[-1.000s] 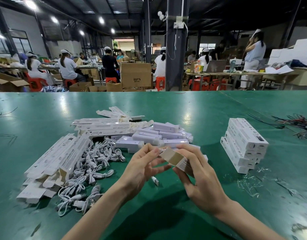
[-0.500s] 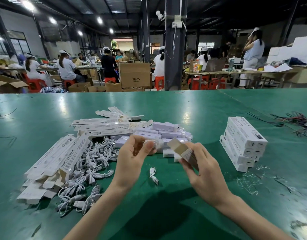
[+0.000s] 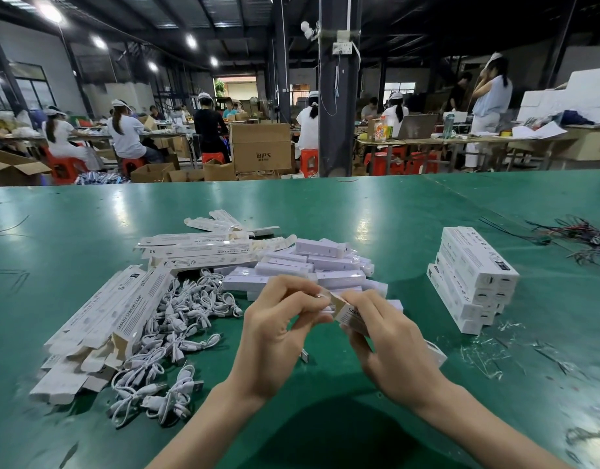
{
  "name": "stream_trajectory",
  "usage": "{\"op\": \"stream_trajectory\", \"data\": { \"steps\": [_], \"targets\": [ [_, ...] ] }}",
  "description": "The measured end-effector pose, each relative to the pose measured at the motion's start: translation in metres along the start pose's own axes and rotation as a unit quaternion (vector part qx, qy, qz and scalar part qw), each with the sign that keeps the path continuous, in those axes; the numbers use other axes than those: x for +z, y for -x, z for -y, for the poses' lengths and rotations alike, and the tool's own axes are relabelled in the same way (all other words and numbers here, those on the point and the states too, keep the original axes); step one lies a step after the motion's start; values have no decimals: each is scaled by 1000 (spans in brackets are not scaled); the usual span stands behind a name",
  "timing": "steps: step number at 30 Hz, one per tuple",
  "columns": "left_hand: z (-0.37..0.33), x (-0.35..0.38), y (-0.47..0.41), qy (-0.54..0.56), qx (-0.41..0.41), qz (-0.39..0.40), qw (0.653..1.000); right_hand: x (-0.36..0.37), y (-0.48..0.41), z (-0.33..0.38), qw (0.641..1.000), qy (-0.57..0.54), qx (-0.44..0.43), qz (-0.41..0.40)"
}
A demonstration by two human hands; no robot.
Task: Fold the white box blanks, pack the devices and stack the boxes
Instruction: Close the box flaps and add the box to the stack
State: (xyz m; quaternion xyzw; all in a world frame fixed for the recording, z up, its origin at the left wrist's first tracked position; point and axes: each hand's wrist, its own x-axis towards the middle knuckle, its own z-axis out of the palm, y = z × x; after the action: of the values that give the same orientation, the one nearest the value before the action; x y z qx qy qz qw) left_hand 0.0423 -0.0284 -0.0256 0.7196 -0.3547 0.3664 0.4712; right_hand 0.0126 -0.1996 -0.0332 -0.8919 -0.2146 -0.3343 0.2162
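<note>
**Left hand back at the mouth of the box**

Change: half a second ago the left hand was lifted clear of the box, up and left of it, with a gap between the two hands. Now the left hand (image 3: 274, 336) has closed that gap, and its thumb and forefinger pinch the upper end of the white box (image 3: 351, 314). I cannot tell whether a small part is also between the fingertips. The right hand (image 3: 393, 346) has kept the box wrapped in curled fingers throughout.

Judgement: this box is in the filling or flap-closing step and has not yet been stacked.

The box: at centre frame, held above the table (image 3: 359, 204) and tilted so its far end points up and left. It has a white printed face and a brown card interior showing at the open end. The lower part is hidden in the right palm.

Outward:
- A loose cable plug (image 3: 304, 356) lies on the table just below, between the hands.
- The heap of devices (image 3: 318, 265) sits just behind the hands.
- The tangle of white cables (image 3: 183, 319) is left of centre.
- The flat box blanks (image 3: 116, 309) are fanned at lower left.
- The stack of packed boxes (image 3: 474, 279) stands at right, well apart from the hands.
</note>
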Motion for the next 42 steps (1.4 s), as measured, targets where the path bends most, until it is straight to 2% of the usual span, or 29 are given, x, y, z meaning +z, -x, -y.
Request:
{"op": "stream_trajectory", "data": {
  "steps": [5, 9, 16, 19, 26, 29, 31, 33, 39, 42],
  "targets": [
    [-6, 0, -1, -21, -19, -8, 1000, 0, 1, 4, 1000, 18, -20, 12],
    [-15, 5, 2, -16, -89, -39, 995, 1, 2, 2, 1000, 20, -12, 7],
    [-18, 9, 1, 123, -264, -42, 956, 2, 3, 3, 999, 50, -12, 12],
    [-15, 9, 1, 163, -304, -52, 937, 2, 3, 4, 998, 53, -20, 12],
    [-8, 10, 4, 218, -285, 2, 933, 2, 4, 1, 1000, -11, 15, 1],
    [-10, 10, 4, 178, -256, 27, 950, 2, 4, 0, 999, -21, 25, -1],
    [-13, 8, 3, 105, -212, 46, 971, 3, 4, -1, 999, -22, 30, -6],
    [-13, 5, 2, 62, -191, 73, 977, 3, 4, -3, 999, -18, 35, -10],
    [-10, 4, 9, 88, -165, 181, 966, 5, 5, -8, 1000, 3, 13, 3],
    [-5, 2, 9, 104, -176, 185, 961, 3, 3, -8, 1000, -9, 0, 9]
  ]
}}
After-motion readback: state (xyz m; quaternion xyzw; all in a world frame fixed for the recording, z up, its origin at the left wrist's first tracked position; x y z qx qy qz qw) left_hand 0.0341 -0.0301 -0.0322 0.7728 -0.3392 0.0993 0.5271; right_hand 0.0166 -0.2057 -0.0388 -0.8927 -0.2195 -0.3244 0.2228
